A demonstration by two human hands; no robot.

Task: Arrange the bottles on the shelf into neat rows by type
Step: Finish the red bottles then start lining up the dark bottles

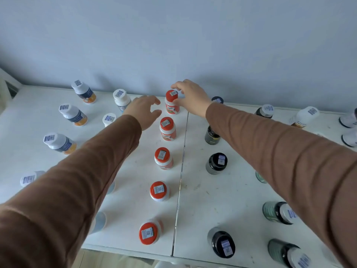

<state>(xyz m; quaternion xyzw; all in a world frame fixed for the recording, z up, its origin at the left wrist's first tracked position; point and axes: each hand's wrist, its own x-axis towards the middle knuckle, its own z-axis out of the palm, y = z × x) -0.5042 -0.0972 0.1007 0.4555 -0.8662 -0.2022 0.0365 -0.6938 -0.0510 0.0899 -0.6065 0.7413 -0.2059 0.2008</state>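
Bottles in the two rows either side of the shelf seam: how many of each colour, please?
Red-capped bottles: 5
Dark bottles: 4, one partly behind the right sleeve
Total: 9

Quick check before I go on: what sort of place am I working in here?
Probably a stockroom or sorting bench, not a shop floor: a bare white shelf top against a plain wall, and rows of supplement-style bottles with barcode stickers on the caps, such as the red-capped bottle under the right hand.
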